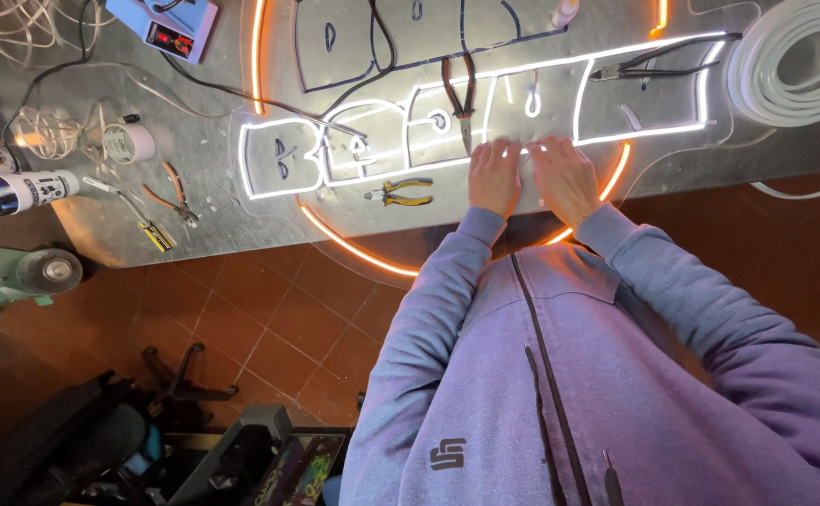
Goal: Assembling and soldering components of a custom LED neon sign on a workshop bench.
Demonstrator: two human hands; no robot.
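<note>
A lilac zipped hoodie (560,375) fills the near view, sleeves reaching toward twelve o'clock. Both hands lie on the glowing white light strip (522,148) set on the clear sign panel (269,201) at the desk (129,234) edge: left hand (494,176) and right hand (564,178), fingers curled down, pressing it, neither wrapped around anything. The strip looks soft, light and bendable, likely best pinched from its sides. At ten o'clock, yellow-handled pliers (398,192); at two o'clock, a white coil (794,66)
</note>
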